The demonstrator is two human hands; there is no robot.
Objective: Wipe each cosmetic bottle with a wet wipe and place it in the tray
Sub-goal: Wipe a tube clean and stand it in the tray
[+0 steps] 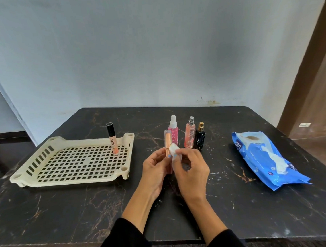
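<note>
My left hand (155, 171) grips a slim rose-gold lipstick tube (168, 142) upright above the table's middle. My right hand (191, 169) pinches a small white wet wipe (173, 148) against the tube's side. Behind them stand a pink spray bottle (173, 131), a peach perfume bottle (189, 135) and a black bottle with a gold cap (200, 138). A cream slotted tray (47, 167) lies to the left, and a lip gloss tube with a black cap (112, 139) stands upright in its far right part.
A blue pack of wet wipes (264, 155) lies on the right of the dark marbled table (68, 213), a wipe sticking out of its opening. A pale wall runs behind the table; a brown door frame stands at far right.
</note>
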